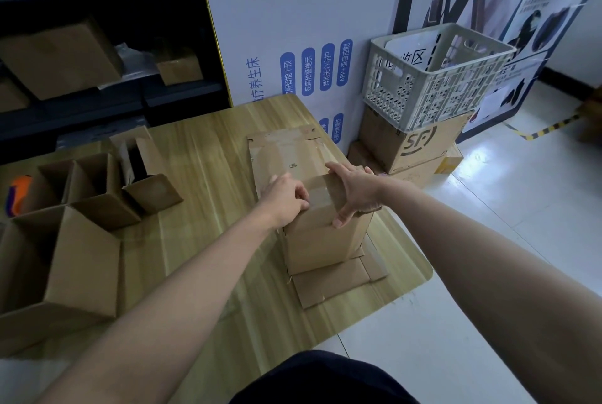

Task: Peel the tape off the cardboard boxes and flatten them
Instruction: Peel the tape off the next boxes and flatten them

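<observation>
A tall brown cardboard box [321, 240] stands upright on a flattened box [332, 283] on the wooden table [208, 175]. Clear shiny tape [322, 190] runs across its top. My left hand [285, 197] rests on the box's top left edge, fingers curled at the tape. My right hand [353, 192] is spread over the top right, its thumb pressing the near face. Behind the box lies another flattened piece of cardboard [286, 149].
Several open cardboard boxes [84, 260] stand at the table's left, with an orange object [19, 190] beside them. A grey plastic crate [433, 78] sits on stacked boxes [413, 146] to the right. A dark shelf [107, 55] with boxes is behind; white floor lies right.
</observation>
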A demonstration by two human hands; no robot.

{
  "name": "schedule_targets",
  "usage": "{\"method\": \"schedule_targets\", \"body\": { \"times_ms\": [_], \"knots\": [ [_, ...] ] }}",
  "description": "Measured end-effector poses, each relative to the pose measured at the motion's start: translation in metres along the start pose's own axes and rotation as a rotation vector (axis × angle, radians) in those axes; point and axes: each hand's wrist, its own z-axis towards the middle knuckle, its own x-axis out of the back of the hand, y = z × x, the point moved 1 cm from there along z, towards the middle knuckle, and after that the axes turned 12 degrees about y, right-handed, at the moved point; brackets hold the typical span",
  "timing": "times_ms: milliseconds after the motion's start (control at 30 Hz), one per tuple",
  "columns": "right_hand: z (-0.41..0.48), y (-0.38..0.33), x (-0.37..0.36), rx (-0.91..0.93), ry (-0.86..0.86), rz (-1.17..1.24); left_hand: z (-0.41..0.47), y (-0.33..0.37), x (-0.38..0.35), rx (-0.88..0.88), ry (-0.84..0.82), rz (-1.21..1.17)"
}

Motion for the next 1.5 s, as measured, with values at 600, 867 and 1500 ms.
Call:
{"method": "schedule_targets", "body": {
  "times_ms": [600,867,1500],
  "knots": [
    [0.001,0.007,0.020,-0.193,0.311,0.683,0.025,-0.049,0.043,0.411,-0.104,-0.601],
    [0.011,0.005,0.025,-0.300,0.070,0.352,0.023,-0.085,0.033,0.815,-0.165,-0.813],
    [0.037,-0.049,0.058,-0.037,0.124,-0.020,0.007,-0.127,-0.004,1.277,-0.238,-0.978]
  ]
}}
